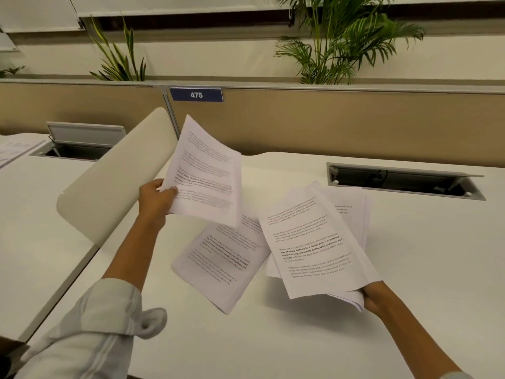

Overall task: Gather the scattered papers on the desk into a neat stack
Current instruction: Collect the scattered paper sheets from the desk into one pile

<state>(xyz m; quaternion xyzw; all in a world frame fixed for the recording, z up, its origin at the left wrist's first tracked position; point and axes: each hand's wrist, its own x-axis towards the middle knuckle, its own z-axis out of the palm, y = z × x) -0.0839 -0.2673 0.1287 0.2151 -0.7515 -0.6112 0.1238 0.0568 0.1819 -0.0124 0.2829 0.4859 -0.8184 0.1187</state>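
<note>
White desk [300, 337], one loose sheet [218, 263], two hands gripping papers

Single view: head-worn wide-angle camera. We look forward and down across the white desk [300, 346], from close above its near edge. Both forearms enter from the bottom corners, so we sit just behind them. The far partition [328, 124] and plants [347, 39] fill the upper frame. Horizon tilts slightly; straight edges bow. No second view to overlap with.
</note>
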